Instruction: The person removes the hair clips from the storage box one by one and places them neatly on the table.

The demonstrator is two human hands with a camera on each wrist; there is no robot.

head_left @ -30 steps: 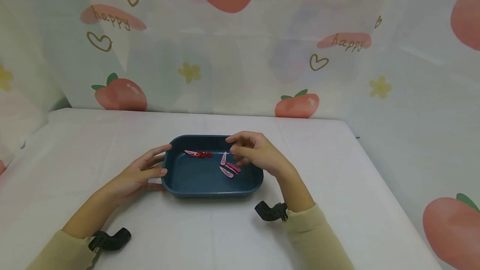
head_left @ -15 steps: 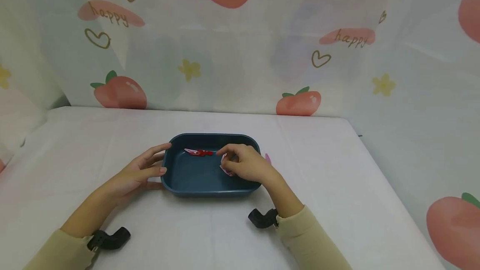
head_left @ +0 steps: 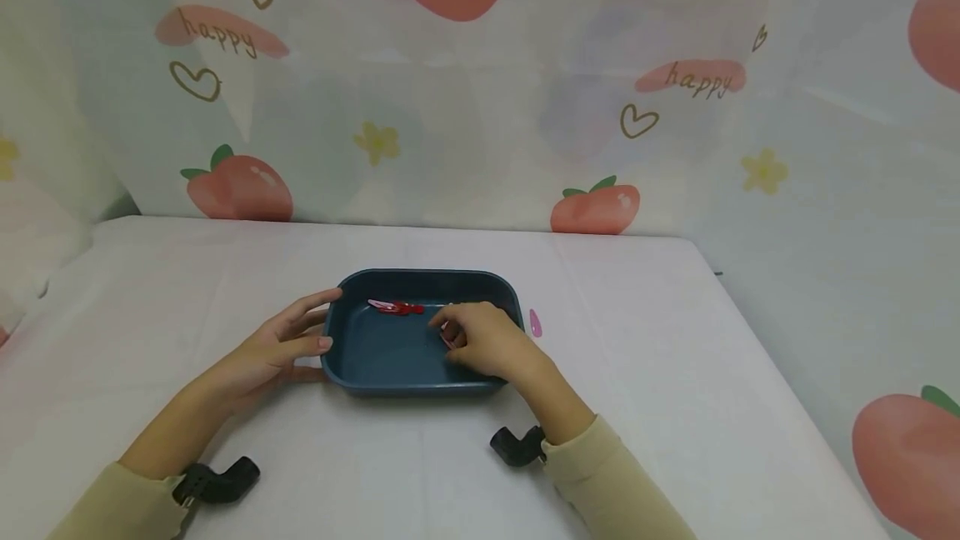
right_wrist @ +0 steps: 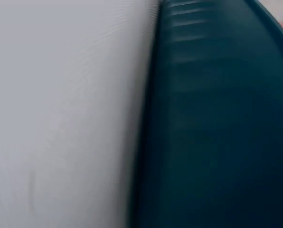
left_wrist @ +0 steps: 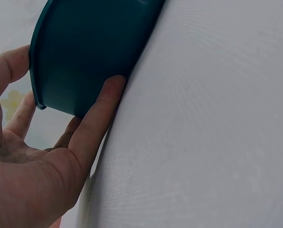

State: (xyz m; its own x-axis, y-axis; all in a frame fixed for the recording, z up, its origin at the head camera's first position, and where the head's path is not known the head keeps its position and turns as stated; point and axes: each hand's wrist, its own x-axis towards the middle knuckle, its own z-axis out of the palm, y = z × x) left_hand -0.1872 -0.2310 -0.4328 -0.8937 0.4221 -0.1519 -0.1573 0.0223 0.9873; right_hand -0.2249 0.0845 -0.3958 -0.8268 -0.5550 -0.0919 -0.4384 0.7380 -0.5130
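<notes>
Beyond two beige sleeves (head_left: 611,482), a person's left hand (head_left: 277,348), fingers loosely spread, touches the end of a blue tray (head_left: 420,391); light, steady pressure there should keep it still. Fingers bent, the right hand (head_left: 487,342) covers a pink hair clip (head_left: 447,343) in the tray's right half; whether it pinches one cannot be told. One clip, taken by its edge, should lift cleanest. Farther off, a loose clip (head_left: 536,323) lies outside, right of the tray; red clips (head_left: 407,308) rest inside, toward the back.
</notes>
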